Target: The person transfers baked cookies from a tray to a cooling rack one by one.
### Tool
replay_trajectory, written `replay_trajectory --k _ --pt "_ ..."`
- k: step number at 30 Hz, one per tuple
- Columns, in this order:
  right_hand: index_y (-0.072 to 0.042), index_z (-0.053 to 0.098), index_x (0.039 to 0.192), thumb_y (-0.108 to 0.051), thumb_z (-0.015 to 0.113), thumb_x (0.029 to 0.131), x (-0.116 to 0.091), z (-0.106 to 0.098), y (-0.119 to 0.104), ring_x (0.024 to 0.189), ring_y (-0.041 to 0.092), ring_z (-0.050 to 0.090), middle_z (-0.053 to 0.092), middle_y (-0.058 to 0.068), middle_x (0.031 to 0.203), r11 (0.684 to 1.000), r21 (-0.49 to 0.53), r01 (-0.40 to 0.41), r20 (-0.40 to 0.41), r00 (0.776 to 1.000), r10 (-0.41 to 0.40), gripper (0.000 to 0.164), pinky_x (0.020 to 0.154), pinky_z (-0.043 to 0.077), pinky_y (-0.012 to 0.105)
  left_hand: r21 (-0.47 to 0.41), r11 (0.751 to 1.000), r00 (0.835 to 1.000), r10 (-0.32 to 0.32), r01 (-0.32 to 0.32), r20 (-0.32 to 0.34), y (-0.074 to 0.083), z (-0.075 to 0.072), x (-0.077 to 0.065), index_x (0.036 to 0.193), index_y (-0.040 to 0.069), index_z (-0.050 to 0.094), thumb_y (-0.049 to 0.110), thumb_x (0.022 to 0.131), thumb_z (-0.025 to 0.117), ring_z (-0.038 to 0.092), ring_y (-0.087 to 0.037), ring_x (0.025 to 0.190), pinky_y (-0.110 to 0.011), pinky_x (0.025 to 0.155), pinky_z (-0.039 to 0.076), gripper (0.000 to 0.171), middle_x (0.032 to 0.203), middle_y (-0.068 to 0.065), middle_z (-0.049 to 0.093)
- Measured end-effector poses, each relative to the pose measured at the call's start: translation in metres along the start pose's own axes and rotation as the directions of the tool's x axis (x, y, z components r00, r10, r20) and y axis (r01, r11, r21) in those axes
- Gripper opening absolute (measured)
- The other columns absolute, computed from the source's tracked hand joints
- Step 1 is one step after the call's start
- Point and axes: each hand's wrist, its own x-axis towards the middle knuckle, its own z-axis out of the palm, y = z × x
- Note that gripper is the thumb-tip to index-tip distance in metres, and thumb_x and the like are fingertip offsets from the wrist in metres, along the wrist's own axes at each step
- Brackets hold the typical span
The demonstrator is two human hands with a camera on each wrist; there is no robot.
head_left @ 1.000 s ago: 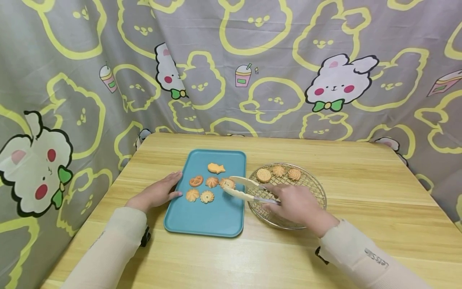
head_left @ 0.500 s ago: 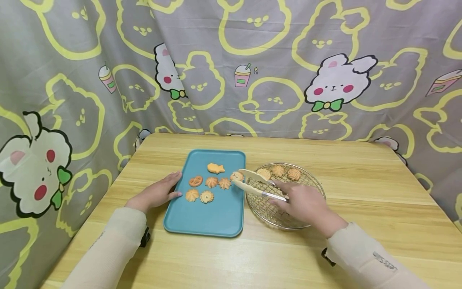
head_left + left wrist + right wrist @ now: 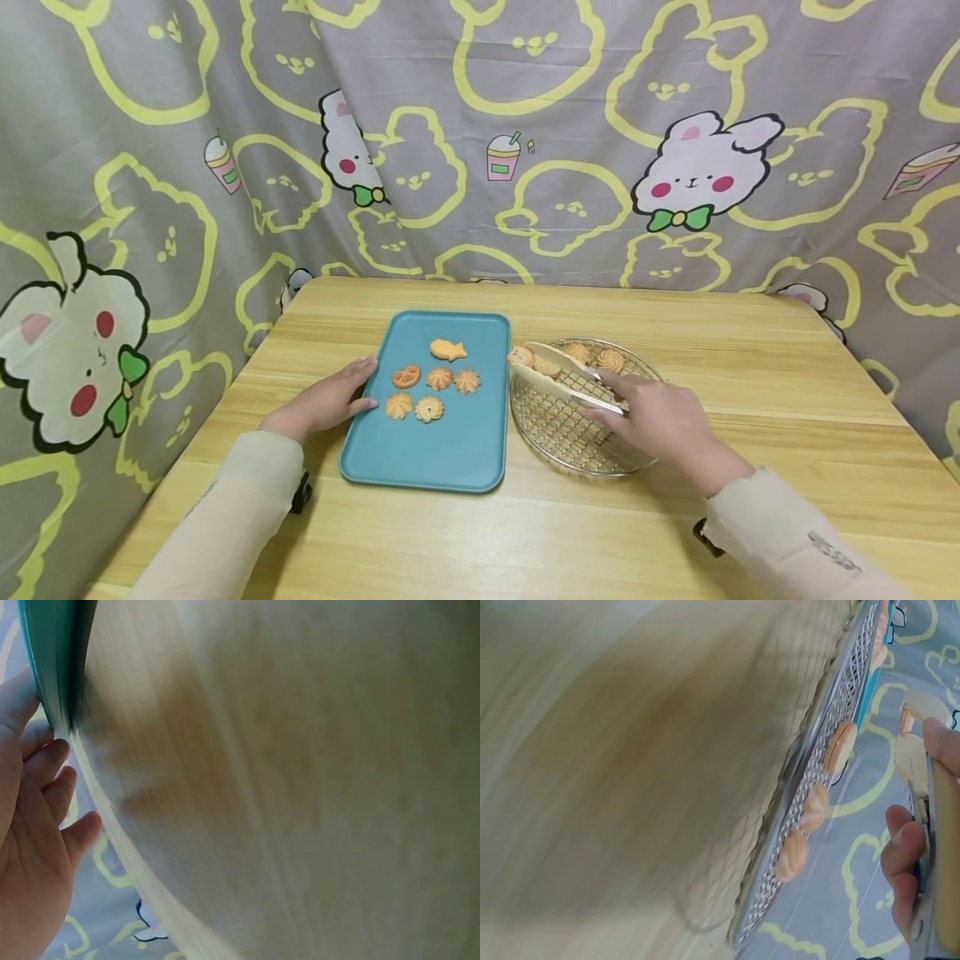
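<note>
My right hand (image 3: 663, 421) grips tongs (image 3: 542, 382) with cream tips and metal arms. Between the tips is a pale flower-shaped cookie (image 3: 521, 358), above the rack's left edge; the right wrist view shows this cookie (image 3: 906, 720) held off the mesh. My left hand (image 3: 330, 396) rests its fingers against the left rim of a blue tray (image 3: 420, 458). On the tray lie a fish-shaped cookie (image 3: 447, 349), a pretzel cookie (image 3: 407, 377) and several flower-shaped cookies (image 3: 439, 378). The round wire rack (image 3: 570, 433) bears a swirl cookie (image 3: 610, 361), a ridged cookie (image 3: 577, 353) and a round cookie partly behind the tongs.
The tray and rack stand side by side, nearly touching, on a wooden table (image 3: 420, 542). A grey curtain (image 3: 450, 233) with cartoon prints hangs behind the table and along its left side.
The tongs have carried the pale flower-shaped cookie from the tray's right part rightward to over the rack's left edge. My left hand and the tray have stayed put.
</note>
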Motion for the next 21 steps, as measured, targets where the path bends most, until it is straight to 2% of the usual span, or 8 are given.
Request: replay_trajectory --k 5,13,15,21 --pt "-0.012 0.055 0.136 -0.055 0.063 0.086 -0.004 -0.006 0.006 0.073 0.035 0.065 0.063 0.018 0.120 0.999 0.009 -0.036 0.009 0.999 0.036 0.066 0.037 0.034 0.028 0.002 1.000 1.000 0.000 0.000 0.002 -0.001 0.000 0.000 0.148 -0.005 0.024 0.028 0.097 0.058 0.019 -0.042 0.138 -0.055 0.109 0.023 0.070 0.152 -0.024 0.023" --pt "-0.011 0.055 0.136 -0.059 0.060 0.086 -0.010 -0.011 0.016 0.082 0.039 0.065 0.060 0.018 0.125 0.997 0.009 -0.078 0.026 0.997 0.077 0.070 0.039 0.037 0.030 -0.002 1.000 1.000 -0.005 0.005 0.006 -0.001 0.001 0.001 0.148 -0.005 0.024 0.029 0.097 0.057 0.019 -0.042 0.138 -0.055 0.109 0.022 0.070 0.152 -0.024 0.022" --pt "-0.010 0.055 0.136 -0.060 0.059 0.086 -0.011 -0.012 0.019 0.089 0.042 0.064 0.060 0.019 0.124 0.997 0.005 -0.076 0.027 0.997 0.076 0.071 0.040 0.040 0.032 -0.001 1.000 1.000 -0.004 0.004 0.007 -0.001 0.000 0.001 0.148 -0.005 0.024 0.029 0.097 0.057 0.019 -0.042 0.138 -0.055 0.109 0.022 0.070 0.152 -0.024 0.023" --pt "-0.012 0.053 0.138 -0.060 0.058 0.087 -0.015 -0.015 0.027 0.094 0.043 0.063 0.061 0.019 0.122 0.996 -0.010 -0.093 0.052 0.994 0.093 0.070 0.046 0.046 0.041 0.002 1.000 1.000 0.000 0.000 0.008 -0.001 0.000 0.001 0.148 -0.005 0.024 0.029 0.097 0.057 0.019 -0.042 0.138 -0.055 0.109 0.022 0.070 0.152 -0.024 0.023"
